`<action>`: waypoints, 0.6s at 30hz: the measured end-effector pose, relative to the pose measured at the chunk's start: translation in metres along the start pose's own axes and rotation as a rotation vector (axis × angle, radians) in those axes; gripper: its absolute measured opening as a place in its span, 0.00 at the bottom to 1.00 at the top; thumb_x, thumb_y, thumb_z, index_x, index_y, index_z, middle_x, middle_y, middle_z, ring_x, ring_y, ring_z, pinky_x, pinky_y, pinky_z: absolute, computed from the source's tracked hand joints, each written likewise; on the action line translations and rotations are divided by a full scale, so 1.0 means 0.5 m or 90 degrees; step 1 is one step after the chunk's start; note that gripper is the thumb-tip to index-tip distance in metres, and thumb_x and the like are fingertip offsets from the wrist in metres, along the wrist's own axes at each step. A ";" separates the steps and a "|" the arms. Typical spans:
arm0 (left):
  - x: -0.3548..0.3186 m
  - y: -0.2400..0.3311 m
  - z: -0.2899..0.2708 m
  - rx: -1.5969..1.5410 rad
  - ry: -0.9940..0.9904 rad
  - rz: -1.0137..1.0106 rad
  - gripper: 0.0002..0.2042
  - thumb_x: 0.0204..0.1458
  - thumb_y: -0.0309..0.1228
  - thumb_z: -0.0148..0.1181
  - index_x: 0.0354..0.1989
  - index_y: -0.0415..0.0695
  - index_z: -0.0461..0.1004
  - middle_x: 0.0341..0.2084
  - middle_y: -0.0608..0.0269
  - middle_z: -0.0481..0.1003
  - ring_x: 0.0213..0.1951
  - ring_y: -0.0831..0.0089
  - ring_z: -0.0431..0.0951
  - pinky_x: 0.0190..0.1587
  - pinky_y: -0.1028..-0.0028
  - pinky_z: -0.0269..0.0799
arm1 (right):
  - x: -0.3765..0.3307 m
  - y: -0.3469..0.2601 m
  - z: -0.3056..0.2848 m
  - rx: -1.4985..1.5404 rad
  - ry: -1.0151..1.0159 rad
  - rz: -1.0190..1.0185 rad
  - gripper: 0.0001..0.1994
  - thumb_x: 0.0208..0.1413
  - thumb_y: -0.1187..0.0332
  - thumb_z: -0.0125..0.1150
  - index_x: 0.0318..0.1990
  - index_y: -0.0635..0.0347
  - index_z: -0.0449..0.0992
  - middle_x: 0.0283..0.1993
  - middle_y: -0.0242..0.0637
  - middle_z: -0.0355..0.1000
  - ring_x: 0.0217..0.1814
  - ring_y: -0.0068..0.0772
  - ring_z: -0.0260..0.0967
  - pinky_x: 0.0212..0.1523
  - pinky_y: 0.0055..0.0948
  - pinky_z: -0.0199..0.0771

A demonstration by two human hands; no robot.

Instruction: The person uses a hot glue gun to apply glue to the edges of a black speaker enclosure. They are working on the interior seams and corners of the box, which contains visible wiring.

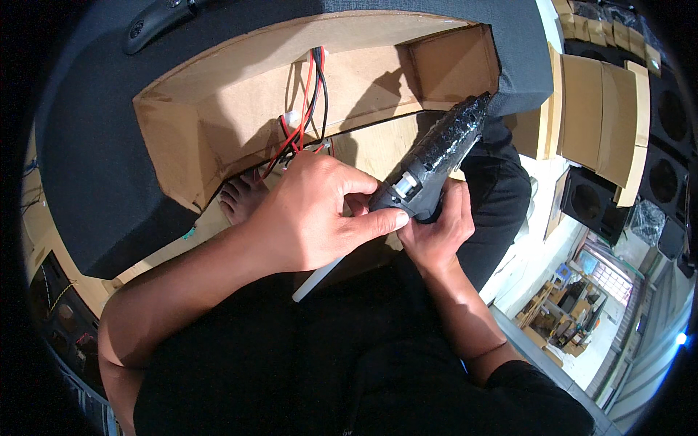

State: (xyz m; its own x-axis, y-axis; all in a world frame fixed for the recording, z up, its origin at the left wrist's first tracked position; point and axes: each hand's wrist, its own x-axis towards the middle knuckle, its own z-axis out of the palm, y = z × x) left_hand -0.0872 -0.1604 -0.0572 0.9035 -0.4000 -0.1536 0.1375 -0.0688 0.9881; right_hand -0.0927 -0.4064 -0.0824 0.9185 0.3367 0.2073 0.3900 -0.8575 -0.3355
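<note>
the right hand [434, 236] is wrapped around the grip of a black glue gun [436, 160], nozzle aimed up-right. the left hand [313, 214] pinches its rear, where a white glue stick [317, 280] protrudes. red and black wires [305, 102] hang in the open wooden box [240, 109] beyond.

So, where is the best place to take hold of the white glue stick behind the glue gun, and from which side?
Grip the bare white glue stick near its free lower end, coming from below-left. Its upper end goes into the back of the black glue gun, where the left hand and right hand already crowd it.
</note>
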 end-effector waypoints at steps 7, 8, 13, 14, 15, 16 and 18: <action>0.001 -0.022 0.004 -0.046 0.031 0.078 0.12 0.54 0.36 0.71 0.29 0.38 0.83 0.10 0.62 0.71 0.12 0.76 0.70 0.18 0.72 0.62 | 0.003 0.003 -0.004 0.003 -0.009 -0.004 0.32 0.31 0.70 0.73 0.51 0.66 0.73 0.40 0.46 0.70 0.37 0.52 0.74 0.32 0.41 0.78; 0.004 -0.025 0.004 -0.068 0.031 0.077 0.12 0.54 0.35 0.71 0.29 0.38 0.83 0.10 0.62 0.71 0.13 0.76 0.70 0.18 0.73 0.62 | 0.004 0.004 -0.004 0.002 -0.008 -0.005 0.32 0.31 0.70 0.73 0.51 0.67 0.73 0.40 0.46 0.70 0.37 0.52 0.74 0.32 0.41 0.78; 0.005 -0.008 -0.005 -0.093 -0.004 -0.005 0.12 0.55 0.35 0.70 0.29 0.38 0.83 0.10 0.60 0.71 0.13 0.77 0.70 0.18 0.72 0.62 | 0.002 0.006 0.000 -0.009 -0.024 0.013 0.34 0.30 0.69 0.74 0.52 0.66 0.72 0.41 0.47 0.70 0.38 0.54 0.74 0.32 0.43 0.77; 0.004 -0.008 -0.004 -0.086 -0.011 -0.012 0.12 0.55 0.35 0.70 0.30 0.37 0.83 0.10 0.60 0.71 0.13 0.77 0.70 0.18 0.72 0.62 | -0.006 0.010 0.003 -0.005 -0.030 0.016 0.34 0.30 0.69 0.73 0.52 0.66 0.72 0.41 0.46 0.70 0.37 0.54 0.73 0.32 0.43 0.77; 0.000 -0.007 -0.004 -0.069 -0.011 0.002 0.12 0.56 0.35 0.70 0.30 0.37 0.83 0.10 0.60 0.72 0.13 0.78 0.70 0.18 0.72 0.62 | -0.012 0.011 0.003 -0.001 -0.037 0.019 0.33 0.30 0.69 0.73 0.52 0.66 0.72 0.41 0.46 0.70 0.37 0.53 0.73 0.32 0.43 0.77; 0.000 -0.009 -0.003 -0.061 -0.010 0.005 0.12 0.56 0.35 0.70 0.30 0.38 0.83 0.10 0.60 0.72 0.13 0.78 0.70 0.18 0.72 0.62 | -0.013 0.007 -0.001 0.006 -0.049 0.041 0.33 0.30 0.70 0.73 0.51 0.65 0.72 0.40 0.46 0.69 0.37 0.54 0.73 0.32 0.43 0.77; 0.002 -0.014 0.001 -0.058 -0.010 0.001 0.12 0.56 0.35 0.70 0.30 0.38 0.84 0.10 0.60 0.71 0.12 0.78 0.69 0.18 0.72 0.62 | -0.004 0.001 -0.002 0.004 -0.037 0.029 0.32 0.30 0.70 0.73 0.51 0.65 0.72 0.40 0.46 0.69 0.37 0.54 0.73 0.32 0.43 0.77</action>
State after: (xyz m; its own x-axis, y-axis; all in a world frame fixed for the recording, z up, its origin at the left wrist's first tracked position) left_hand -0.0875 -0.1605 -0.0642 0.8975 -0.4140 -0.1518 0.1737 0.0155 0.9847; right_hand -0.0942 -0.4080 -0.0821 0.9376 0.3191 0.1383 0.3477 -0.8702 -0.3492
